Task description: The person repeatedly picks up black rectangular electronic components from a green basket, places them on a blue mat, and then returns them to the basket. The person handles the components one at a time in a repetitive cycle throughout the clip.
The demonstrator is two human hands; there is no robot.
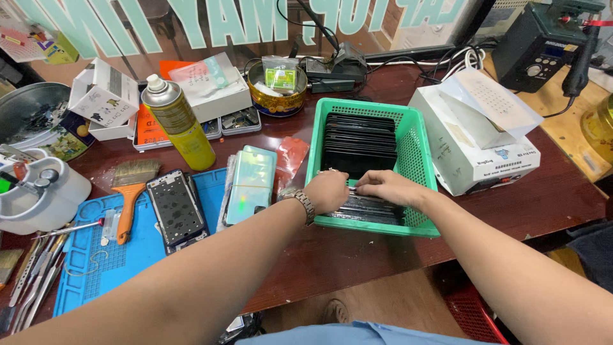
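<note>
A green plastic basket (418, 134) stands on the dark wooden table and holds a row of black phone screens (359, 137) stacked on edge. Both my hands reach into its near end. My left hand (327, 190), with a metal watch on the wrist, has its fingers curled down onto the nearest screens. My right hand (387, 186) lies beside it, fingers pressed on the same screens (367, 207). Whether either hand grips one is hidden.
A white box-shaped machine (469, 150) sits right of the basket. To the left lie a pale phone back cover (250, 183), a phone frame (175, 207) on a blue mat (89, 255), a brush (131, 185) and a yellow spray can (179, 121). Tools and boxes crowd the back.
</note>
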